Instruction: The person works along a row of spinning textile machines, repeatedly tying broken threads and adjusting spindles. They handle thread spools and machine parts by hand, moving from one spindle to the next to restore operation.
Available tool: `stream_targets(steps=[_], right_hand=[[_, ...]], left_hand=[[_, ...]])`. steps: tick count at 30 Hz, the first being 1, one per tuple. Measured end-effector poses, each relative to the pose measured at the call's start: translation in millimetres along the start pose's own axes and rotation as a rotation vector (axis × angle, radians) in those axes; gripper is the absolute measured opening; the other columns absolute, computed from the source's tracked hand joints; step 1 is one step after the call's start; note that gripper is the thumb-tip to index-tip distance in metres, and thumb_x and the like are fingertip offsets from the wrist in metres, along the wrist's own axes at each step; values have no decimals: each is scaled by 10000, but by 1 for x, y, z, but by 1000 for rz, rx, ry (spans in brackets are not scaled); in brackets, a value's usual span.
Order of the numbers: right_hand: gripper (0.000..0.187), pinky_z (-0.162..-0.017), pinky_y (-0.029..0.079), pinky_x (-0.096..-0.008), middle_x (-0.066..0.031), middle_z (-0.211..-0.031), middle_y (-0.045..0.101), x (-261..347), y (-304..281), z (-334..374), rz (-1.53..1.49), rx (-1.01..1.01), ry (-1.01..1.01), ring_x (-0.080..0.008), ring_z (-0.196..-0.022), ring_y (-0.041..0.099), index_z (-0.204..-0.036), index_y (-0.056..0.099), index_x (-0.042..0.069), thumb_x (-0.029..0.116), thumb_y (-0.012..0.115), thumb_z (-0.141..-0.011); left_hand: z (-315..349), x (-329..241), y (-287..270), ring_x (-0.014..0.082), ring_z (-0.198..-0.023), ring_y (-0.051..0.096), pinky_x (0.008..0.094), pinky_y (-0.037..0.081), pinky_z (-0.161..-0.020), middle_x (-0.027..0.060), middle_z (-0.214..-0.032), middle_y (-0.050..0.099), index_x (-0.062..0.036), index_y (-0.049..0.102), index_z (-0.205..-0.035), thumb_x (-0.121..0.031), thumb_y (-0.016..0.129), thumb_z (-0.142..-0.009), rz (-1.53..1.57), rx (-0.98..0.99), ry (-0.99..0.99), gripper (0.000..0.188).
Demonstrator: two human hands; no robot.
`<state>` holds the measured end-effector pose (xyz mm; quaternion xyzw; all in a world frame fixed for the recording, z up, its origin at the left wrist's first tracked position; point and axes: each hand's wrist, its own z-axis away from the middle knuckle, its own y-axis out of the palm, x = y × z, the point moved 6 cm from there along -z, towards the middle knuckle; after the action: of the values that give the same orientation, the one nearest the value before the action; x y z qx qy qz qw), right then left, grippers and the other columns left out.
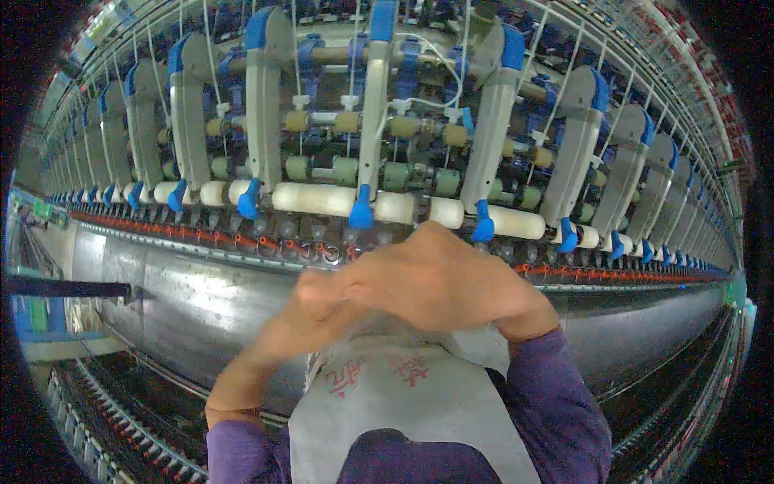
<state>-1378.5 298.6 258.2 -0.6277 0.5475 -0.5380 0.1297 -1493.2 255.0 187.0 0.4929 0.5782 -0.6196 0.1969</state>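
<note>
My left hand (pixel 322 300) and my right hand (pixel 435 278) meet in front of a spinning frame, above its grey metal panel (pixel 201 274). Both are blurred. The left fingers look curled in, close to the right hand's fingertips. My right hand is bent over with its back showing and its knuckles raised, and its fingers are mostly hidden. Whatever lies between the fingers, if anything, cannot be made out. Just beyond the hands runs a row of white rollers (pixel 314 198), below grey arms with blue ends (pixel 361 211).
Red-orange hooked parts (pixel 290 246) line a rail under the rollers. Green rollers (pixel 401 174) sit farther back. On the left a dark bar (pixel 72 288) juts inward. Another row of machine parts (pixel 121 411) stands at the lower left. A pale apron (pixel 395 387) covers my front.
</note>
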Motion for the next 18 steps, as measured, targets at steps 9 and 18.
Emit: stream_targets(steps=[9,18], right_hand=[[326,-596,505,-348,-183,-799,642,-55,88,101,-303,308,297,-275,-674,653,-1155,539,27,149,573,-855],[244,-679,499,-470,-182,-806,623,-120,293,214,48,748,276,-358,-745,624,-1003,601,12,173,492,-855]], left_hand=[[205,158,110,253,-1040,581,336,430,-917,142,-1159,608,-54,556,-1220,-295,442,-940,359,63,-920,387],[251,209,178,250,-1090,539,326,393,-952,148,-1230,552,-25,511,-1255,-284,438,-929,402,203,-953,423]])
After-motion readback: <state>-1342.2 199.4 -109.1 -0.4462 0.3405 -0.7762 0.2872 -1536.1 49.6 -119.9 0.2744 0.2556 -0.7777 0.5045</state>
